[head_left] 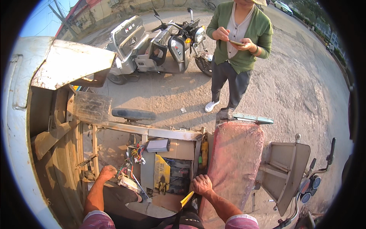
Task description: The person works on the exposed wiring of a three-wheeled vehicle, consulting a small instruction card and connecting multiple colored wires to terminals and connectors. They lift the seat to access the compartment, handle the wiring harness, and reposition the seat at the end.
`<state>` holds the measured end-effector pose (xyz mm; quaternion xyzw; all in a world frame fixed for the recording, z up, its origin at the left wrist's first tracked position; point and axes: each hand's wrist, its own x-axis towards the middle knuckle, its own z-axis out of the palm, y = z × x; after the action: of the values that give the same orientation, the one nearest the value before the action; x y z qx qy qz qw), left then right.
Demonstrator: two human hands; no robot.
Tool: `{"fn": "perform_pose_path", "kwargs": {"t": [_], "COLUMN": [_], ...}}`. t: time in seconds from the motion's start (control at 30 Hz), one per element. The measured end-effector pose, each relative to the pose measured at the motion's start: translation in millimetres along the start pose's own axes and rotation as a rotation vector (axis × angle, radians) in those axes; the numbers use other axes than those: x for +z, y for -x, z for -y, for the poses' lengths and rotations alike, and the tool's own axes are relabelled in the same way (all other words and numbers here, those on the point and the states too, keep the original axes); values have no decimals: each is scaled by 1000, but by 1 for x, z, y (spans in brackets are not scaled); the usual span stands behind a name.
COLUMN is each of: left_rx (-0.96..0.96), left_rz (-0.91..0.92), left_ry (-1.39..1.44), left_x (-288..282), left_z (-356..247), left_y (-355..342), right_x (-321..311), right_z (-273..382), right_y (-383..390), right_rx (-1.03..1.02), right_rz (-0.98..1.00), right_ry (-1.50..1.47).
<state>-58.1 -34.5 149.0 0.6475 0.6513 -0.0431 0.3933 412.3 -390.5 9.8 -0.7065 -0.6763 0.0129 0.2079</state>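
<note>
My left hand (108,173) is closed at the left of an opened vehicle frame (173,133), close to a bundle of coloured wires (125,170); what its fingers hold, if anything, is hidden. My right hand (202,184) is closed too, knuckles up, at the frame's edge beside a worn red seat (234,156); its fingertips are out of sight. Just below it a yellow strip (187,199) sticks up at a slant. Between my hands are dark batteries (180,176), a yellow panel (162,170) and pliers (162,187). A silver controller box (158,145) lies behind them.
A person (240,45) in a green cardigan stands ahead, holding a phone (237,43). A grey three-wheeler (164,49) is parked behind. The white cab shell (21,95) rises at my left; handlebars (309,187) stand at the right. A tyre (133,114) lies beyond the frame.
</note>
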Motion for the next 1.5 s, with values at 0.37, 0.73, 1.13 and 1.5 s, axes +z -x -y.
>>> {"fn": "perform_pose_path", "kwargs": {"t": [0.37, 0.73, 1.13, 1.5], "left_rx": [-31, -67, 75, 162], "left_rz": [-13, -49, -34, -160], "left_ry": [-39, -49, 558, 595], "left_x": [0, -4, 141, 150], "left_z": [-10, -3, -72, -63], "left_y": [5, -3, 86, 219], "right_x": [1, -3, 0, 4], "right_z": [0, 4, 5, 4], "right_y": [1, 1, -2, 1], "right_rx": [6, 41, 14, -12], "right_rz": [31, 33, 15, 58], "right_ry": [-1, -29, -37, 33]}}
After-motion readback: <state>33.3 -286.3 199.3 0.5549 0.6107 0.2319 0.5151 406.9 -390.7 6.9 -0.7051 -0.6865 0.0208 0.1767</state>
